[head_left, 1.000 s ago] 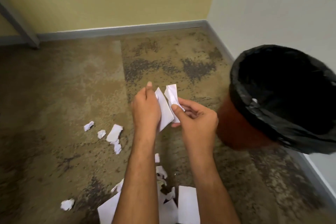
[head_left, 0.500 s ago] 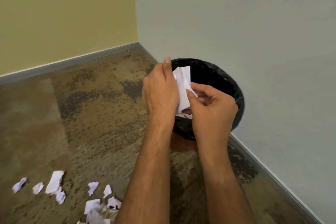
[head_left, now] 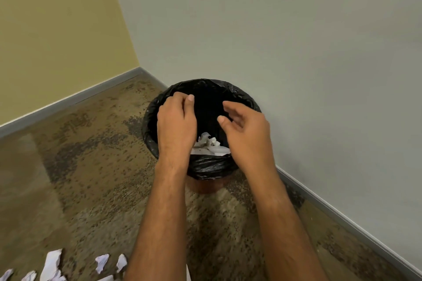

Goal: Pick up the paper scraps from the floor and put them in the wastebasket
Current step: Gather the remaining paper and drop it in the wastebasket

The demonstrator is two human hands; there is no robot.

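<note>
I am holding my left hand [head_left: 177, 125] and right hand [head_left: 247, 137] over the round black-lined wastebasket [head_left: 206, 167], each grip loosely spread and seemingly empty. Some white crumpled paper scraps [head_left: 210, 146] are lying inside; more torn white scraps [head_left: 53, 262] are waiting on the mottled brown carpet [head_left: 91, 189].

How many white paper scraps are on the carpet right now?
6 white paper scraps, all bottom-left: two small at far left, one tall, two near the left forearm, one cut off below those. More may lie out of frame.
</note>
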